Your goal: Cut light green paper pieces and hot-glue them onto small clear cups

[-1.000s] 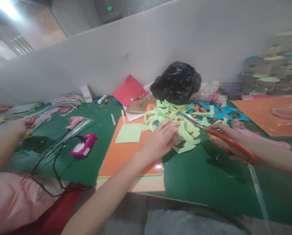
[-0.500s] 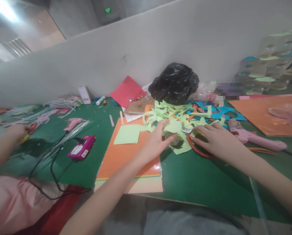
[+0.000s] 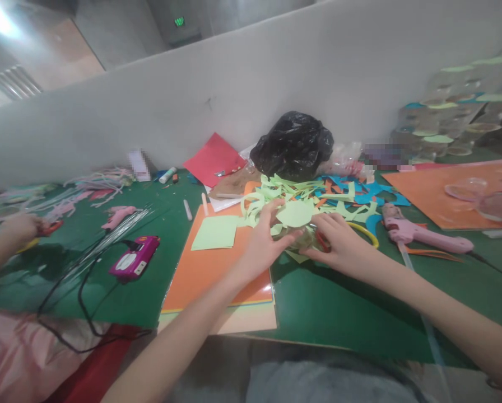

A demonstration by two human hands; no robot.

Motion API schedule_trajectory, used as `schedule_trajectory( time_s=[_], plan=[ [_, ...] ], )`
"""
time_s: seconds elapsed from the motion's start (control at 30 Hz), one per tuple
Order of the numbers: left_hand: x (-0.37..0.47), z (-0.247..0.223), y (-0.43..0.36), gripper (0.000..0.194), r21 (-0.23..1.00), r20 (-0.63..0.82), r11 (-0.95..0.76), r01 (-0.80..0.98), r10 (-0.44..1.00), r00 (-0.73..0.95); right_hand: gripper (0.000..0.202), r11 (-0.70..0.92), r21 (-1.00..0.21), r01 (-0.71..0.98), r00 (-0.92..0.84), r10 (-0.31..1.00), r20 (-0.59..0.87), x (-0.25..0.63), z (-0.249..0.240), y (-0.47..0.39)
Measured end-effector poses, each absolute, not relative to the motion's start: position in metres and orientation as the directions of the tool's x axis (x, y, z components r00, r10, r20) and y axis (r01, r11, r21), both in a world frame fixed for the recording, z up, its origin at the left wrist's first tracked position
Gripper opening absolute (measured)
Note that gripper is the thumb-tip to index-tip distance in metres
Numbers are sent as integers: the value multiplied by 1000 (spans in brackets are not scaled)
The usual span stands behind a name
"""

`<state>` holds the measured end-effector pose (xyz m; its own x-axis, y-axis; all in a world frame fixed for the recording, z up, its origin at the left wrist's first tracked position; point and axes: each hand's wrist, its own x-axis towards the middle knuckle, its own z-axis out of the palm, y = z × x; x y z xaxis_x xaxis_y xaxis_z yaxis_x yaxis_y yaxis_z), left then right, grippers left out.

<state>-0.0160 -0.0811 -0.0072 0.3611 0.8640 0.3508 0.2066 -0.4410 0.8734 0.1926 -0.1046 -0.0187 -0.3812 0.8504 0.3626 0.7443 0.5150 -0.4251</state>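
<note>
My left hand (image 3: 268, 238) is closed around a small clear container, whose body is mostly hidden by fingers. A round light-green paper disc (image 3: 295, 214) sits on top of it. My right hand (image 3: 337, 238) is closed on scissors, with the red handle (image 3: 323, 240) showing inside the grip and the yellow handle (image 3: 365, 232) beyond the knuckles; the blades are hidden. Its fingertips reach the right side of the disc and container. Green paper scraps (image 3: 255, 204) lie just behind both hands.
Orange sheets (image 3: 213, 280) carry a green paper stack (image 3: 214, 232). A pink glue gun (image 3: 427, 235) lies right; a black plastic bag (image 3: 293, 145) stands behind. At left are a purple power box (image 3: 135, 257) with cable, another pink glue gun (image 3: 119, 216) and another person's hand (image 3: 24, 229).
My right hand has moved left against the container, and the scissors have turned, their blades now out of sight. The view has shifted slightly. My left hand keeps its hold.
</note>
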Motion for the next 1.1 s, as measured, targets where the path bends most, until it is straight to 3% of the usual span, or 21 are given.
schedule_trajectory(
  time_s=[0.2,0.57,0.83,1.1],
  plan=[
    [-14,-5,-85,57,879,345,-439,185,855,387,36,531,-509,677,-419,847,327,189,-16,-104],
    [-13,-8,-83,64,886,325,-418,198,868,376,32,528,-537,658,-362,847,388,193,-16,-100],
    [-20,-13,-85,48,865,328,-433,252,870,369,49,392,-531,751,-144,882,448,237,0,-82],
    [-23,-9,-92,40,879,135,-301,370,900,414,51,239,-457,856,15,874,486,316,65,-41]
  ],
)
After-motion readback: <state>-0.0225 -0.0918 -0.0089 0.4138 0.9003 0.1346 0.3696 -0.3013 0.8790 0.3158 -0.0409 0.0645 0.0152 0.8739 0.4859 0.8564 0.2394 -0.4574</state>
